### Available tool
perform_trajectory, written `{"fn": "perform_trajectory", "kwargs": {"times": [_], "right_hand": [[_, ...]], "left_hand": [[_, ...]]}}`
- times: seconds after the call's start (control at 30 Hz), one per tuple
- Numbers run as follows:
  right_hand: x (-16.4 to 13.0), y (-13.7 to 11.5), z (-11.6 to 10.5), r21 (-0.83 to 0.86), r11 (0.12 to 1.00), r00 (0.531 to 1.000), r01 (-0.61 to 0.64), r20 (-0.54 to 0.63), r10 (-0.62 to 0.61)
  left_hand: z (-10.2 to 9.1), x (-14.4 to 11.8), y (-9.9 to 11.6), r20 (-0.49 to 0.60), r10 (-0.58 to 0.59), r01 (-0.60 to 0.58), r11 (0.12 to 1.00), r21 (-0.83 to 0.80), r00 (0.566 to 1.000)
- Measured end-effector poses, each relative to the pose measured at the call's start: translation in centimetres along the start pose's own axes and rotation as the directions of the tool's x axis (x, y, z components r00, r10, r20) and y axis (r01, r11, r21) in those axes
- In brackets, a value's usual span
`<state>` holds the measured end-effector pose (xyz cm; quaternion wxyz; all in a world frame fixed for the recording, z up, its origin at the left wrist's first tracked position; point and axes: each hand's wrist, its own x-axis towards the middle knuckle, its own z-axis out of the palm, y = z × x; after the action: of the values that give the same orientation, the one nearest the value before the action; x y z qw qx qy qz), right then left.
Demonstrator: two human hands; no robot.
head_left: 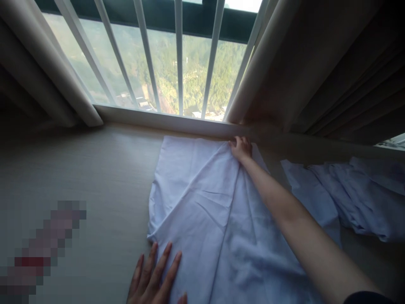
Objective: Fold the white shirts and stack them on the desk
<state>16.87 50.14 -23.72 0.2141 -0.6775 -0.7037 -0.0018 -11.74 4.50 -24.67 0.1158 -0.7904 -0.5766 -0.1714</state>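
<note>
In the head view, your left hand [155,278] is resting with fingers apart, gripping nothing, and a bluish-white, partly folded cloth [196,211] is lying partly beneath them. Your right hand [241,149] is resting at the cloth's far edge, fingers curled; I cannot tell whether they are pinching it.

Pale surface [104,177] beneath a partly folded white cloth [193,207], with crumpled fabric [363,198] at right.
</note>
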Motion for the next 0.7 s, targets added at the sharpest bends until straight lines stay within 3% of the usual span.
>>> {"fn": "perform_trajectory", "kwargs": {"times": [0.07,0.17,0.3,0.37,0.53,0.63,0.7], "right_hand": [[-3.6,-1.6,-0.8,-0.048,0.989,0.990,0.137,-0.032,-0.139],[-9.6,-3.6,-1.8,-0.052,0.957,0.956,0.285,0.093,-0.279],[-14.9,-4.7,-2.5,0.022,0.936,0.879,0.351,0.336,-0.338],[-16.4,-4.7,-3.3,0.046,0.936,0.865,0.349,0.368,-0.341],[-23.2,-4.0,-7.2,0.120,0.967,0.952,0.227,0.184,-0.246],[-27.9,-3.8,-9.0,0.259,0.966,0.996,-0.018,0.089,-0.005],[-29.2,-4.0,-9.6,0.334,0.921,0.975,-0.200,0.164,0.152]], "left_hand": [[-0.5,0.1,0.3,-0.005,-0.022,0.022,1.000,-0.022,1.000],[-1.1,0.0,0.7,0.003,-0.094,0.094,0.994,-0.051,0.996],[-1.1,-0.2,1.2,0.038,-0.151,0.152,0.988,-0.021,0.988],[-1.0,-0.3,1.4,0.042,-0.152,0.152,0.988,-0.001,0.987],[-1.2,-0.9,1.6,0.018,-0.209,0.210,0.976,-0.055,0.978],[-1.3,-1.1,1.9,0.009,-0.281,0.280,0.954,-0.110,0.960],[-1.4,-1.1,2.1,0.031,-0.330,0.332,0.934,-0.130,0.943]]}}
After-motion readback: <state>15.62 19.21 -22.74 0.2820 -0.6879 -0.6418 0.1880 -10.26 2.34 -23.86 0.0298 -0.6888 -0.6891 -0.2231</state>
